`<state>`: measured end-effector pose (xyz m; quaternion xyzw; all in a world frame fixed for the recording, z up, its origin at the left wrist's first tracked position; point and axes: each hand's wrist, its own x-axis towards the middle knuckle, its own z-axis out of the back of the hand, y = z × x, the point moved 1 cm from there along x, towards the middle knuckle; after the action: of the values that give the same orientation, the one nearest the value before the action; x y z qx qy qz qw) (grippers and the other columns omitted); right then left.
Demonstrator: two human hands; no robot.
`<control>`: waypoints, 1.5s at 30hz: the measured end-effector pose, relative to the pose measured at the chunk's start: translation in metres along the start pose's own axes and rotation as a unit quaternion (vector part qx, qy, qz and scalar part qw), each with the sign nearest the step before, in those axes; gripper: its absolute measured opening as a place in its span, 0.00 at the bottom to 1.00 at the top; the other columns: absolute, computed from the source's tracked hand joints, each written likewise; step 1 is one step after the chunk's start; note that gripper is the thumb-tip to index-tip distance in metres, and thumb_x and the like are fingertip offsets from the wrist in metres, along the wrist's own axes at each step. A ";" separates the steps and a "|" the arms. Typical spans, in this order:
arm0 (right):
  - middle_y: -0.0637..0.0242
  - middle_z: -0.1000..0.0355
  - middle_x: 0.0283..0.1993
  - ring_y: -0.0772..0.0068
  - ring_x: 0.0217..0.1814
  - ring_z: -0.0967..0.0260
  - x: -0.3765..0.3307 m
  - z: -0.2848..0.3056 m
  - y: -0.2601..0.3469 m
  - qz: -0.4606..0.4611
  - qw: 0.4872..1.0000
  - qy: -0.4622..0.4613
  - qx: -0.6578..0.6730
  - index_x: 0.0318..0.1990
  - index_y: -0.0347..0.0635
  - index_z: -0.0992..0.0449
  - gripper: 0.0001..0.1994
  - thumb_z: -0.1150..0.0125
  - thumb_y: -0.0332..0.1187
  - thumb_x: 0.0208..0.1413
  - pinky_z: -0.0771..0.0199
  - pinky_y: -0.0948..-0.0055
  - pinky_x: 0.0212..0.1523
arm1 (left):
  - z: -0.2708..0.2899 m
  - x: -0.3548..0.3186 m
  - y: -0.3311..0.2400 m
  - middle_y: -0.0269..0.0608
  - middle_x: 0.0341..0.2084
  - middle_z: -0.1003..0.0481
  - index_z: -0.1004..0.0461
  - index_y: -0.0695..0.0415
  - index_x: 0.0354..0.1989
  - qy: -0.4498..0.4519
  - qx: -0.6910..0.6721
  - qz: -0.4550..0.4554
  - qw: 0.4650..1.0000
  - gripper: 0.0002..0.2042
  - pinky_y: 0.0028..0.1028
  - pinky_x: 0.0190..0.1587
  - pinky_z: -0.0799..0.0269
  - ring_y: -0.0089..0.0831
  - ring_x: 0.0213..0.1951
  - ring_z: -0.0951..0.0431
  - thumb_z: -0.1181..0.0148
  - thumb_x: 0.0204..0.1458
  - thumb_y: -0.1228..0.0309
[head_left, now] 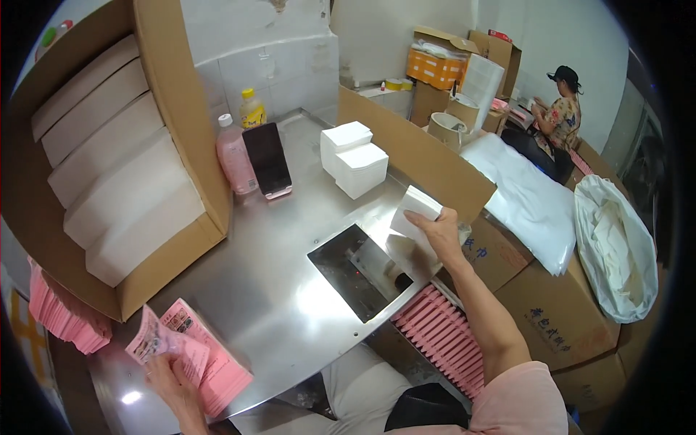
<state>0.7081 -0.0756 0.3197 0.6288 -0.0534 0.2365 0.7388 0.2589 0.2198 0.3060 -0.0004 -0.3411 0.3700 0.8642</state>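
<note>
Tabletop (279, 254): pink packets (221, 370), bottles (235, 158) (behind phone (267, 159))

The person's hands are well apart. The left hand (172, 383), low at the left, has its fingers bent in a grip. The right hand (439, 230) reaches forward, thumb extended leftward in a pinch; the bare right forearm (484, 308) slants up and leftward.

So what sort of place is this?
Probably a small packing workshop: there is an open carton filled with white stacks, what look like pink printed wrappers on a metal table, and cardboard boxes piled at the right.
</note>
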 end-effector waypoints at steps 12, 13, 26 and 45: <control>0.49 0.28 0.58 0.41 0.61 0.32 -0.112 -0.082 0.030 0.391 0.879 0.240 -0.133 0.55 0.35 0.26 0.21 0.41 0.23 0.51 0.34 0.56 0.66 | -0.067 -0.004 -0.176 0.57 0.51 0.31 0.28 0.63 0.47 0.159 -0.249 -0.230 0.927 0.24 0.47 0.52 0.35 0.54 0.55 0.32 0.31 0.42 0.64; 0.50 0.28 0.58 0.43 0.60 0.29 -0.138 -0.092 0.067 0.294 0.843 0.427 -0.143 0.59 0.34 0.27 0.23 0.40 0.25 0.53 0.36 0.47 0.67 | -0.065 -0.006 -0.157 0.60 0.60 0.36 0.29 0.64 0.54 0.195 -0.219 -0.222 0.930 0.34 0.51 0.56 0.38 0.56 0.61 0.36 0.29 0.37 0.58; 0.61 0.26 0.31 0.54 0.44 0.26 -0.100 -0.141 0.056 0.456 0.835 0.285 -0.117 0.38 0.38 0.22 0.10 0.41 0.29 0.46 0.34 0.49 0.60 | -0.058 -0.001 -0.158 0.60 0.68 0.46 0.35 0.56 0.64 0.202 -0.105 -0.083 0.970 0.42 0.63 0.64 0.52 0.67 0.67 0.47 0.29 0.38 0.53; 0.35 0.24 0.38 0.36 0.45 0.25 0.232 -0.183 0.002 0.109 0.864 0.131 -0.474 0.33 0.25 0.20 0.28 0.49 0.50 0.53 0.26 0.51 0.51 | -0.068 0.007 -0.172 0.51 0.66 0.38 0.28 0.53 0.55 0.228 -0.115 -0.125 0.959 0.25 0.58 0.62 0.47 0.57 0.67 0.42 0.36 0.51 0.53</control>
<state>0.8721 0.1650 0.3711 0.1562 -0.1298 0.3418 0.9176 0.4126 0.1166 0.3014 -0.1415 -0.1722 0.2072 0.9526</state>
